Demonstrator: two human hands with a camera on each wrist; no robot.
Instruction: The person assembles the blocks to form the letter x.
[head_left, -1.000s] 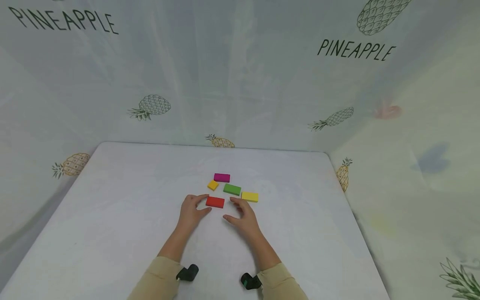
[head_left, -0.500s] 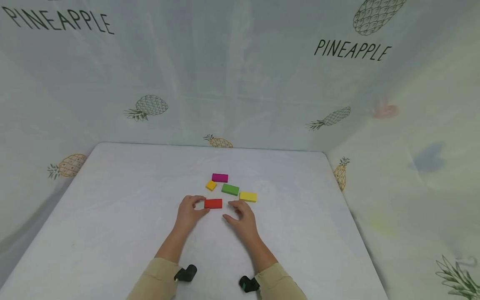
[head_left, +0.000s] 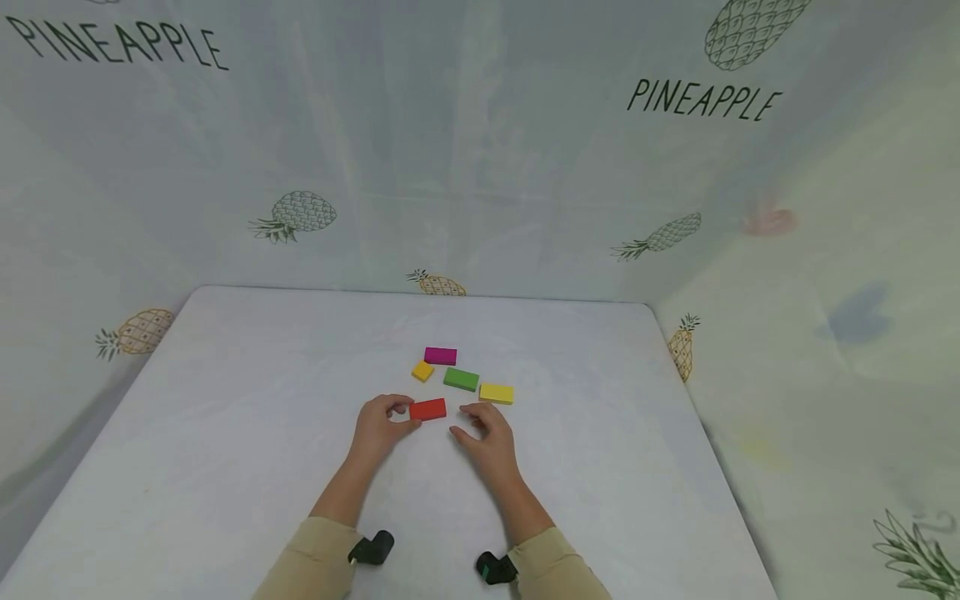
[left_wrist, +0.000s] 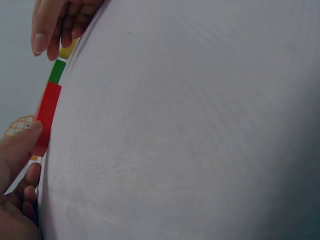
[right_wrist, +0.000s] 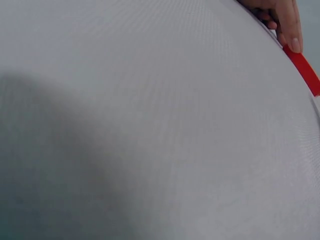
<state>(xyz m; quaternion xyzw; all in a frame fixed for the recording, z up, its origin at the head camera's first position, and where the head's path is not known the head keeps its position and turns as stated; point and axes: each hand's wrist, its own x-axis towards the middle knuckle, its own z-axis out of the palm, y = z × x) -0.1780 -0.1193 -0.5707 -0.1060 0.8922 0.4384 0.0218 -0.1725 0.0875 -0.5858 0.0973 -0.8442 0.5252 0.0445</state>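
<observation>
In the head view, a red rectangular block [head_left: 428, 409] lies on the white tabletop, its right end angled slightly away from me. My left hand [head_left: 378, 428] pinches the left end of this block between thumb and fingers; the left wrist view shows the thumb [left_wrist: 25, 137] against its near side. To the right of the red block is my right hand [head_left: 489, 435], thumb and fingers apart with nothing between them. Just beyond its fingertips lies a yellow block [head_left: 497, 393]. A green block [head_left: 461, 379] sits behind the red one.
Farther back are a magenta block [head_left: 440, 356] and a small orange-yellow block [head_left: 423, 371]. The white table [head_left: 247, 400] ends at a back edge, where a pineapple-printed cloth [head_left: 480, 150] hangs. Black wrist devices [head_left: 372, 548] show at both sleeves.
The red block has come slightly nearer and turned, its right end swinging away from me, with my left hand still pinching it. My right hand has shifted a little nearer. The view moved slightly.
</observation>
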